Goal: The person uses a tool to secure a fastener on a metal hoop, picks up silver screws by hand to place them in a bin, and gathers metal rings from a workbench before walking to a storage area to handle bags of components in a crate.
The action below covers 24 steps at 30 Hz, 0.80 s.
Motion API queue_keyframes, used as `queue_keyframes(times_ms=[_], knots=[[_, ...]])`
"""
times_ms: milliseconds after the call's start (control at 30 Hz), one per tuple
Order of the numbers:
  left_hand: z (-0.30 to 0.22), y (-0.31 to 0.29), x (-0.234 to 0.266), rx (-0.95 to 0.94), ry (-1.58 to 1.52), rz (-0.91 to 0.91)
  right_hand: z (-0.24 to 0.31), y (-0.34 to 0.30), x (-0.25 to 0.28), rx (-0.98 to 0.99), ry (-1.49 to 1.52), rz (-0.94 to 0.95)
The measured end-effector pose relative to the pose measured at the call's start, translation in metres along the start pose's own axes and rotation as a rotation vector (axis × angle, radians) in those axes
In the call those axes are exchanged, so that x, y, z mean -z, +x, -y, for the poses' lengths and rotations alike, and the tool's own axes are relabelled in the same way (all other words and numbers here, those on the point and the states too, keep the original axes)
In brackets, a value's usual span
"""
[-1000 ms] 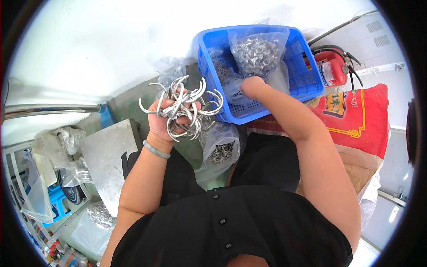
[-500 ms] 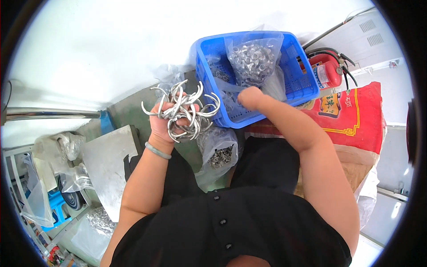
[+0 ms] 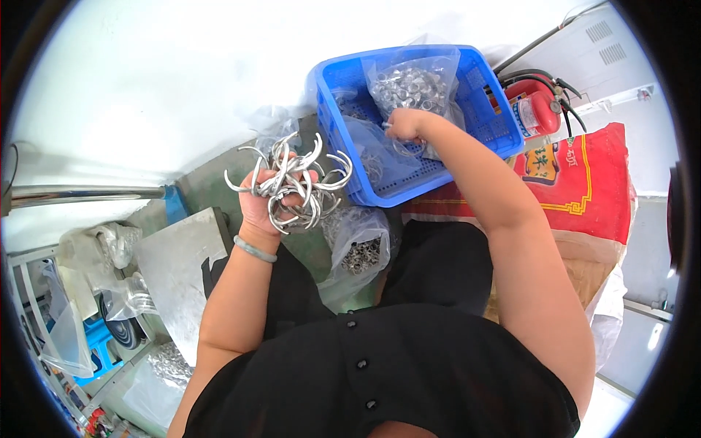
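A tangled bunch of silver open bangles (image 3: 298, 186) rests in my left hand (image 3: 257, 208), whose fingers are curled around part of it. Over the blue plastic basket (image 3: 398, 196), my right hand (image 3: 406, 124) is closed in a pinch. A small pale bit shows at its fingertips and a thin curved shape below it; I cannot make out what it holds. Just beyond that hand, a clear bag of silver rings (image 3: 412, 86) stands in the basket. Closer to me in the basket lies another clear bag (image 3: 374, 164) with small metal pieces.
Between my knees sits an open clear bag (image 3: 359, 255) of small metal parts. Red fire extinguishers (image 3: 539, 113) stand right of the basket, behind a red printed sack (image 3: 584, 175). On the left are a grey board (image 3: 179, 270) and a blue stool (image 3: 102, 350).
My right hand has moved up and slightly left over the basket, toward the bag of rings. The left hand with its bangles has shifted slightly left in view.
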State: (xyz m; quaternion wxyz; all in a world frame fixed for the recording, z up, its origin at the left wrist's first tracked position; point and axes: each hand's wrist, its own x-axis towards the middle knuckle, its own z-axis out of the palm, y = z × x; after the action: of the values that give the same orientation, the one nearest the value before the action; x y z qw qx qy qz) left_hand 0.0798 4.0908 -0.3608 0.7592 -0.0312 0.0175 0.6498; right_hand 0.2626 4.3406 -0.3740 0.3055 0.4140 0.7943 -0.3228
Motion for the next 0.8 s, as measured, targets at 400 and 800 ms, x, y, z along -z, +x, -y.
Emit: queue_keyframes(times_ms=[400, 800], knots=[[-0.007, -0.005, -0.002, -0.046, 0.025, -0.013, 0.02, -0.019, -0.011, -0.001, -0.446, -0.177], [-0.005, 0.006, 0.008, 0.017, 0.109, -0.009, -0.045, 0.003, 0.005, -0.124, 0.452, 0.121]])
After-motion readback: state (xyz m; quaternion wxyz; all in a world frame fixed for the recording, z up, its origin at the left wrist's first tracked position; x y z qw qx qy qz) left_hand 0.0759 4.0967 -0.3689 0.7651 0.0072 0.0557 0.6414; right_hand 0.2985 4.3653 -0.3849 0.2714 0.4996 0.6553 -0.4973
